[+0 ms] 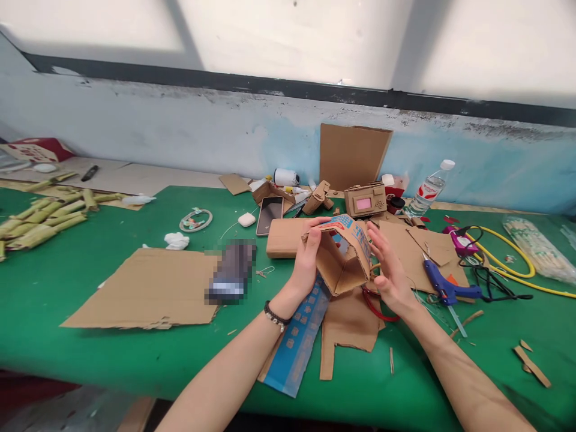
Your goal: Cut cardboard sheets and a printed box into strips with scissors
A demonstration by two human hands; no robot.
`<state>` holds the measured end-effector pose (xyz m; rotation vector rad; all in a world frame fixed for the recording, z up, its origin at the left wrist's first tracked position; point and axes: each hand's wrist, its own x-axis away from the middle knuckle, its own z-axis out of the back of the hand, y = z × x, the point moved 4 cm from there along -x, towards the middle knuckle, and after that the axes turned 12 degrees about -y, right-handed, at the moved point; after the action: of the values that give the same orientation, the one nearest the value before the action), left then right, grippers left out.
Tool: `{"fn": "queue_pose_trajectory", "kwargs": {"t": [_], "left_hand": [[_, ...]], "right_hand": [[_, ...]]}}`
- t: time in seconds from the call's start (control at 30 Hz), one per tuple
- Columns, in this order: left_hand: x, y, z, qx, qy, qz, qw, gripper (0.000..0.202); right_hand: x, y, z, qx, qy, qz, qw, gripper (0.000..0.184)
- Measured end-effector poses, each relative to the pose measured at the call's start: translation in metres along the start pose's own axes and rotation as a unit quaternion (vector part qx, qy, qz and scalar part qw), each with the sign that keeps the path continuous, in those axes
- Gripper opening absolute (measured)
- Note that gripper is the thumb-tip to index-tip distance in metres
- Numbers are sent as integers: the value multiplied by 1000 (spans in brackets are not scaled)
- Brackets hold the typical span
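Note:
A folded cardboard tube (338,277) with blue and red print on its outside is held up above the table, its open end facing me. My left hand (306,267) grips its left side, thumb at the rim. By the right side is my right hand (390,273), fingers spread; whether the fingertips touch the cardboard I cannot tell. Beneath lie a blue-printed cardboard strip (292,354) and a cut cardboard piece (351,327). Behind my left hand sits a closed cardboard block (283,238). Red-handled scissors (380,312) seem to lie partly hidden under my right hand.
A blue glue gun (450,285) lies to the right, near black cable and yellow tubing (517,270). A water bottle (429,189) and a cardboard camera model (365,200) stand at the back. At left are a flat cardboard sheet (148,288), a phone (270,215) and dried stalks (45,216).

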<state>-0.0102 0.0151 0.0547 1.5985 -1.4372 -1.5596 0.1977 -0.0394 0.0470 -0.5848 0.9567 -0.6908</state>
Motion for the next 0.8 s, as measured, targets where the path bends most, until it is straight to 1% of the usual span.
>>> {"fn": "queue_pose_trajectory", "kwargs": {"t": [0.07, 0.1, 0.17, 0.27, 0.33, 0.37, 0.43, 0.5, 0.6, 0.63, 0.7, 0.77, 0.8], "left_hand": [[1, 11, 1, -74, -10, -76, 994, 56], [2, 16, 0, -112, -16, -109, 988, 55], [5, 24, -1, -171, -14, -147, 974, 52], [6, 28, 0, -204, 28, -147, 967, 47], [6, 27, 1, -194, 54, -127, 971, 48], [6, 26, 1, -185, 61, -113, 974, 49], [6, 24, 0, -171, 57, -89, 980, 48], [6, 23, -3, -169, 41, -85, 981, 46], [9, 24, -5, -191, 41, -102, 975, 46], [10, 23, -4, -202, 49, -108, 972, 47], [11, 22, -3, -217, 66, -111, 968, 53], [12, 21, -2, -220, 73, -110, 967, 61], [13, 20, -2, -215, 69, -110, 968, 67]], "right_hand": [[0, 2, 4, -34, 28, -10, 999, 93], [0, 4, 5, -48, 33, -16, 998, 95], [-1, 8, 3, -67, 29, -29, 997, 98], [-1, 14, -2, -71, 21, -44, 996, 111], [0, 17, -6, -61, 17, -51, 997, 119], [0, 17, -7, -58, 14, -54, 997, 119], [1, 17, -11, -61, 4, -65, 996, 111], [1, 17, -14, -76, 4, -90, 993, 102], [2, 20, -18, -115, 38, -157, 980, 97], [3, 22, -20, -132, 57, -184, 972, 94], [4, 28, -24, -167, 83, -244, 952, 81], [6, 32, -29, -209, 89, -294, 928, 65], [6, 34, -31, -231, 85, -313, 917, 59]]}}
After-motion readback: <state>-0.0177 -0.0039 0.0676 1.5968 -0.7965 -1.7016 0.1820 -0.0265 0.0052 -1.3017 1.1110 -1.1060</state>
